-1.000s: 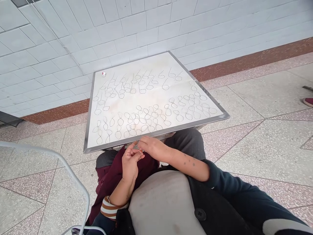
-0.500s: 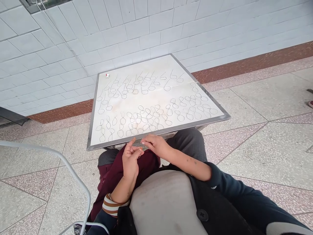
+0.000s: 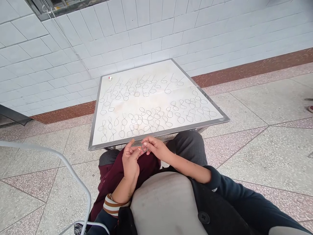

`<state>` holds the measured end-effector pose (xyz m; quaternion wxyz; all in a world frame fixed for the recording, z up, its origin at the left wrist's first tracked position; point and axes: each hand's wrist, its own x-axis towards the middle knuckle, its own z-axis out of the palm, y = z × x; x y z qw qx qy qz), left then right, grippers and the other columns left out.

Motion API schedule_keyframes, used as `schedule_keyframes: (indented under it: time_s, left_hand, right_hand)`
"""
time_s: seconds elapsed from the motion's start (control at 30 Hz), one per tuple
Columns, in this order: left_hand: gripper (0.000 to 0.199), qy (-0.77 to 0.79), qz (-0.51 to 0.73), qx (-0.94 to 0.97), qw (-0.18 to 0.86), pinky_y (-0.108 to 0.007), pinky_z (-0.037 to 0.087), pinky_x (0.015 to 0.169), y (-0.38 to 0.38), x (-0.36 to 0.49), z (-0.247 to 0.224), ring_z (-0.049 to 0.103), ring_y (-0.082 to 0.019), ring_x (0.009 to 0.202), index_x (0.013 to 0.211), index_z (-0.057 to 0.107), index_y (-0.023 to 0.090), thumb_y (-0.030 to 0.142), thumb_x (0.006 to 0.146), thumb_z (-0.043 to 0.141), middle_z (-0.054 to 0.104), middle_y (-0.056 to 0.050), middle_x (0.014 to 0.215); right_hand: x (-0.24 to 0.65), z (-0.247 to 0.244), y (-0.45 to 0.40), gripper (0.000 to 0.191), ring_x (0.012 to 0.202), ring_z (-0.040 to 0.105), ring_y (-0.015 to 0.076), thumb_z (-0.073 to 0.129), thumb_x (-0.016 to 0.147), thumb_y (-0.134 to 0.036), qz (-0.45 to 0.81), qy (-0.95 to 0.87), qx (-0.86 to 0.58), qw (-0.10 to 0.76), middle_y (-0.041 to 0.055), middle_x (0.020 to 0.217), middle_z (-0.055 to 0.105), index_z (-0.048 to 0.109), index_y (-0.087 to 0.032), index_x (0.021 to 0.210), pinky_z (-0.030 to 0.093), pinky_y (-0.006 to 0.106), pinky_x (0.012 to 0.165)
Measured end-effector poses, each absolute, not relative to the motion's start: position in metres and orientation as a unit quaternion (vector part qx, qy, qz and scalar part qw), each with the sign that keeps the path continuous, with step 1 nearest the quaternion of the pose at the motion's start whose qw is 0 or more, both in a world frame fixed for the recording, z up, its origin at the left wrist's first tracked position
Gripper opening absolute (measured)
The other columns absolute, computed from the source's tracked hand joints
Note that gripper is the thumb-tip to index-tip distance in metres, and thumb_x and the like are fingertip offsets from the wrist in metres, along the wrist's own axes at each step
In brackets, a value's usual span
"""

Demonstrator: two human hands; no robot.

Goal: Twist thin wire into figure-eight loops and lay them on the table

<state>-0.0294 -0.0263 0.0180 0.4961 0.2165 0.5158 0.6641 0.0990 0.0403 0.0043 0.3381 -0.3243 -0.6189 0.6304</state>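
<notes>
Over my lap, just in front of the table [image 3: 195, 125], my left hand [image 3: 130, 162] pinches a thin dark wire [image 3: 143, 149] between thumb and fingertips. The wire is so fine that its shape is hard to make out. My right hand [image 3: 156, 147] meets it from the other side, thumb and fingers closed at the wire. On the near part of the white tabletop lie several thin wires bent into figure-eights [image 3: 168, 112]. Farther back are several wires with one loop and a straight tail [image 3: 168, 91].
A small white and red object [image 3: 110, 78] sits at the table's far left corner. Behind the table runs a white tiled wall [image 3: 137, 36]. A pale metal tube frame [image 3: 75, 176] stands at my left. Terrazzo floor [image 3: 246, 147] surrounds the table.
My right hand has lowered slightly, and its fingertips now meet those of my left hand at the wire. The left hand has hardly moved. The view has tilted slightly.
</notes>
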Motion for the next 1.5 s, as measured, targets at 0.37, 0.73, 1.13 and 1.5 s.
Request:
schedule_keyframes:
  time_s: [0.37,0.73,1.13,1.5]
  left_hand:
    - [0.052,0.507,0.657,0.173,0.53,-0.028,0.051,0.075,-0.026,-0.031,0.014,0.065,-0.011,0.066,0.115,0.062,0.017,0.018,0.066,0.077,0.069,0.001,0.072]
    - [0.051,0.535,0.664,0.245,0.462,-0.028,0.05,0.075,-0.022,-0.031,0.009,0.061,-0.01,0.067,0.12,0.058,0.017,0.02,0.072,0.073,0.065,0.002,0.074]
    - [0.052,0.499,0.389,0.751,-0.191,-0.032,0.052,0.08,-0.024,-0.057,0.005,0.067,-0.018,0.084,0.135,0.048,0.019,0.005,0.085,0.056,0.072,-0.007,0.086]
    - [0.077,0.486,0.362,0.771,-0.196,-0.046,0.05,0.093,-0.021,-0.055,0.011,0.059,-0.026,0.11,0.148,0.025,0.019,0.005,0.082,0.06,0.065,-0.015,0.112]
  right_hand:
    - [0.099,-0.004,0.044,0.022,0.063,0.058,0.0101,0.049,0.092,-0.036,0.554,-0.688,-0.304,0.358,0.0016,0.086,0.065,0.061,-0.02,0.102,0.053,0.026,0.064]
    - [0.102,-0.01,0.048,0.028,0.07,0.06,0.0137,0.048,0.092,-0.037,0.526,-0.683,-0.338,0.379,0.0041,0.091,0.064,0.058,-0.022,0.113,0.051,0.028,0.064]
    - [0.098,0.023,0.038,0.041,0.058,0.051,0.0065,0.067,0.076,-0.056,0.78,-0.42,-0.343,0.311,-0.0016,0.073,0.057,0.056,-0.017,0.083,0.041,0.017,0.048]
    - [0.105,0.029,0.051,0.032,0.052,0.053,0.0061,0.073,0.074,-0.043,0.775,-0.399,-0.367,0.325,-0.0028,0.064,0.059,0.056,-0.017,0.079,0.046,0.018,0.048]
